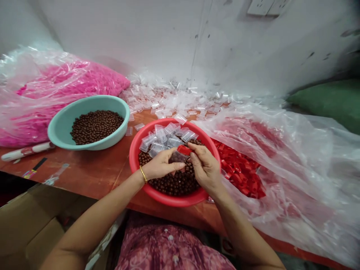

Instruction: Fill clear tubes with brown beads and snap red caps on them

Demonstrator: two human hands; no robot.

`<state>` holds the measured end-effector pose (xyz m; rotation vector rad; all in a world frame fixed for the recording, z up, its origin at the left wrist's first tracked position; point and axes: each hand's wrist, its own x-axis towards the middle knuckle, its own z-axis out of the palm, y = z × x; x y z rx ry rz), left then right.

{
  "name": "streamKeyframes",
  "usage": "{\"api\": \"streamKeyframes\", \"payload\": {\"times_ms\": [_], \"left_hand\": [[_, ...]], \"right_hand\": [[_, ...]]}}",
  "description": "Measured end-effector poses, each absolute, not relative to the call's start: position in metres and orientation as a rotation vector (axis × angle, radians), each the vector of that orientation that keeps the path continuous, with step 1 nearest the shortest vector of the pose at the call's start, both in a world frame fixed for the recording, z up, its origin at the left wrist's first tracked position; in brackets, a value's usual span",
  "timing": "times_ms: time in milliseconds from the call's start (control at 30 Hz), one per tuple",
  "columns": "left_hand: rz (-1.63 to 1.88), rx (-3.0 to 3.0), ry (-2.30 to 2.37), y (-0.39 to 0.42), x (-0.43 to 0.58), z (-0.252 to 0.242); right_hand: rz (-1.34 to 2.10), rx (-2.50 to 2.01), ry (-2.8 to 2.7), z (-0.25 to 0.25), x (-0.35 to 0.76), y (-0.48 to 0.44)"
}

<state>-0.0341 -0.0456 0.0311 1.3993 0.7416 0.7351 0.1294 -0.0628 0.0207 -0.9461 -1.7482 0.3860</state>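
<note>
Small clear cup (177, 158) with red cap (184, 150), held above the red bowl (174, 201). The cup is gripped in the left hand (161, 165), between the thumb on the near side and the fingers on the far side. The red cap, at the cup's far right end, is pinched between the thumb and forefinger of the right hand (204, 165). Neither hand is free; cup and cap lie between them, in contact with both. Dark contents are seen through the cup wall, probably brown beads, though single beads cannot be made out there.

The step in hand is judged to be the closing of a filled cup. Whether the cap is fully seated cannot be told. For the next move, a steady hold on the cup and a firm, straight push on the cap seem to be called for; if the cup is tilted before the cap is tight, its contents could be spilled.

Below the hands, the bowl is filled with brown beads (176, 185), on which loose clear cups (160, 137) are heaped at the far side. Just beyond the right hand's side of the bowl, loose red caps (239, 172) are spread at the mouth of a plastic bag (309, 157). A teal bowl (112, 139), also holding beads, is placed on the left of the table (107, 176), well apart from both hands.
</note>
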Motion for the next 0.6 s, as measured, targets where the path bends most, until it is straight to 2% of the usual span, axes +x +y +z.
{"api": "streamKeyframes", "payload": {"times_ms": [133,300,600], "left_hand": [[0.777,1.424,0.804,-0.047,-0.034,0.032],[0.869,1.499,0.827,-0.047,-0.032,0.032],[0.766,1.625,0.914,-0.047,-0.037,0.028]], "right_hand": [[0.296,-0.872,-1.909,0.025,0.132,-0.061],[0.399,-0.836,-1.992,0.028,0.139,-0.063],[0.326,-0.772,-2.146,0.021,0.142,-0.069]]}}
